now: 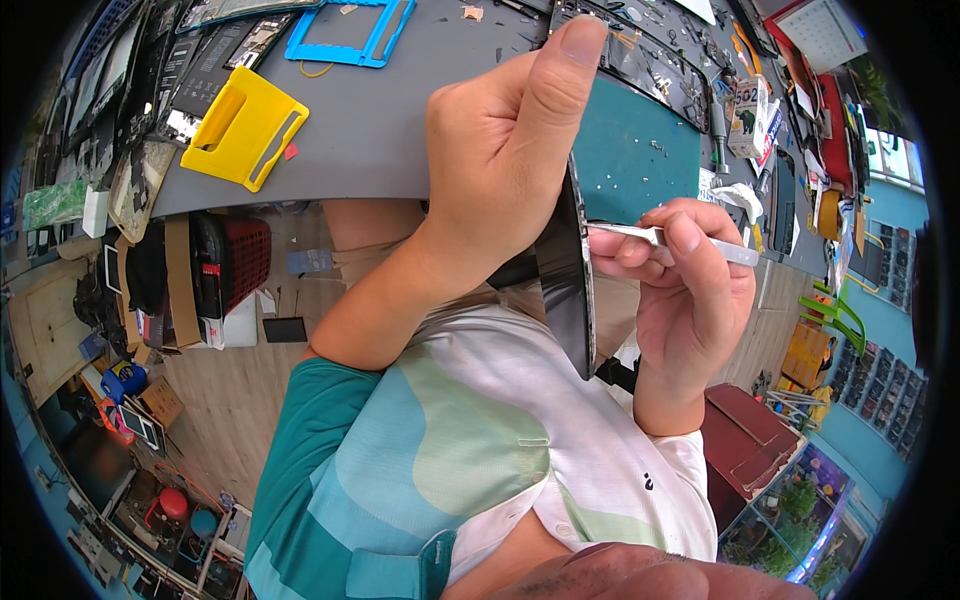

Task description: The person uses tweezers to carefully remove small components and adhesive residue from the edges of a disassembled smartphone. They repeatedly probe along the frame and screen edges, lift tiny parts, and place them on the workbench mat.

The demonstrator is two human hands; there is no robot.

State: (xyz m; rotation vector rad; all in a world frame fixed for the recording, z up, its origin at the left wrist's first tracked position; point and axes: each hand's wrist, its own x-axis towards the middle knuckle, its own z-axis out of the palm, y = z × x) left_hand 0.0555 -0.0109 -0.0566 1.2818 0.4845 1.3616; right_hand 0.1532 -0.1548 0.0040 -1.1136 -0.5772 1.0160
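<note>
My left hand point(505, 150) is closed around the upper part of a thin, flat black panel point(572, 300), like a tablet or screen, which stands nearly edge-on before my chest. Its thumb points up; the other fingers are mostly hidden. From the right, my right hand point(695, 285) pinches a slim silver tool point(738, 252) that looks like tweezers. The narrow tip point(605, 227) reaches the panel's right edge; whether it touches or enters a gap there, I cannot tell. Behind both hands lies a green work mat point(640, 150) with tiny pale bits on it.
On the grey table point(370, 130) lie a yellow plastic frame point(222, 125) and a blue frame point(375, 52). Dismantled devices point(190, 75) pile up at far left. A small box point(747, 115) and a screwdriver point(718, 135) stand beyond the mat's right side.
</note>
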